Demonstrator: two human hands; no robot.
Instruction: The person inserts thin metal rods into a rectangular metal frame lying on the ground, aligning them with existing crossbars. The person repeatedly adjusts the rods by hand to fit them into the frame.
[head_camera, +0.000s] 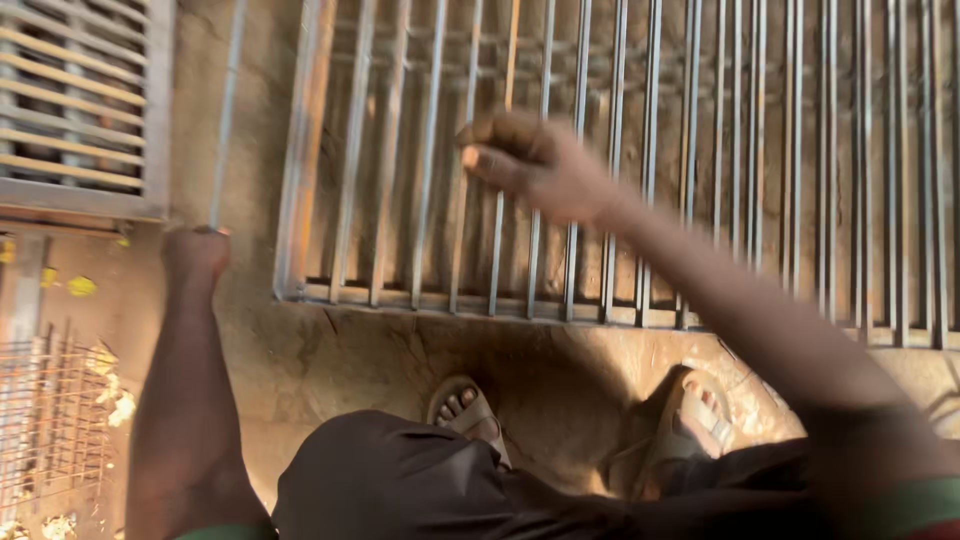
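Two hands are out ahead of me, both over metalwork on the dirt floor. My left hand (196, 252) is curled into a fist around the lower end of a thin metal rod (227, 110), which runs upward and a little to the right, away from me, across the bare ground between two grilles. My right hand (528, 165) hangs over the large steel grille (640, 200), fingers folded in with the thumb pressed against them; motion blur keeps me from telling whether it pinches anything or touches the bars beneath it. That grille lies flat, its long bars running away from me and joined by a cross rail along the near edge. A second, smaller grille (85, 110) with horizontal slats sits at the upper left, just beside the rod. A rusty wire mesh (50, 420) lies at the lower left, near my left forearm. Below the big grille my two sandalled feet (580, 420) stand on the ground, well apart.
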